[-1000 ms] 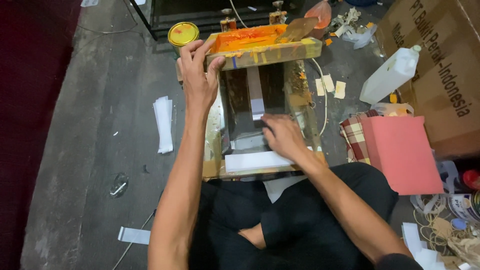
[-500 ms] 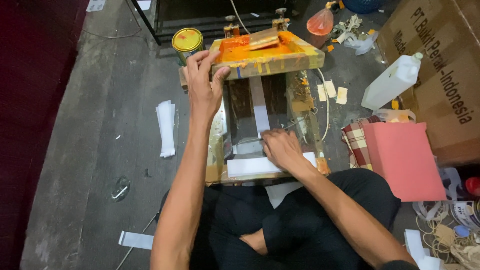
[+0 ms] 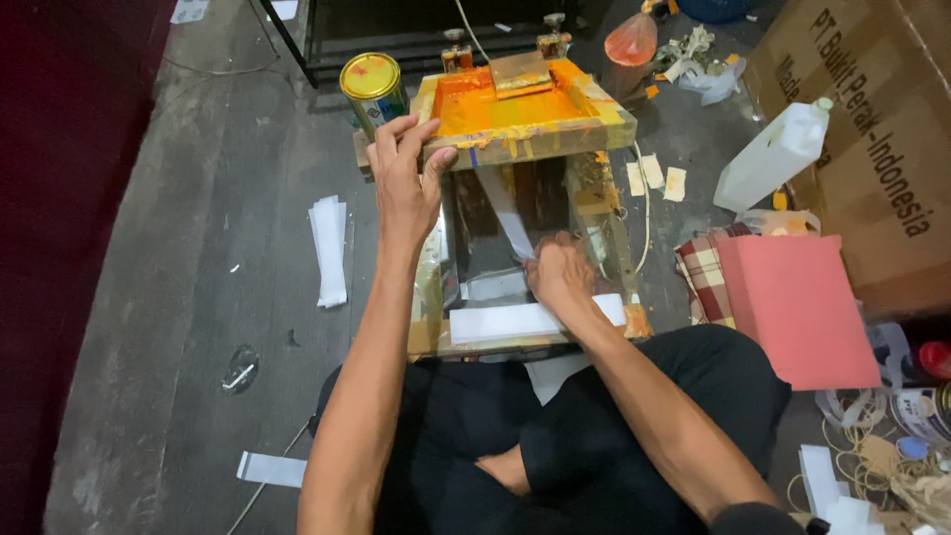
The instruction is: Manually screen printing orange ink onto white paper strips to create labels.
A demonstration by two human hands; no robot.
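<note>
My left hand (image 3: 404, 183) grips the front left edge of a wooden screen-printing frame (image 3: 584, 124), holding it tilted up; orange ink covers its mesh and a wooden squeegee (image 3: 522, 73) lies in it. Under the raised frame is a dark glass-topped base (image 3: 475, 213). My right hand (image 3: 560, 274) rests on that base with its fingers pinched on a narrow white paper strip (image 3: 503, 210) that runs away from me. A stack of white strips (image 3: 505, 322) lies across the near edge of the base, just below my right wrist.
A yellow-lidded tin can (image 3: 373, 87) stands left of the frame. White strips (image 3: 330, 249) lie on the grey floor at left. On the right are a white plastic jug (image 3: 775, 154), a cardboard box (image 3: 872, 129), a pink sheet (image 3: 795, 307) over checked cloth, and an orange bag (image 3: 631, 40).
My left hand has lifted the frame higher, so its inked top now faces me. My right hand has slid forward from the strip stack and pinched the strip on the base.
</note>
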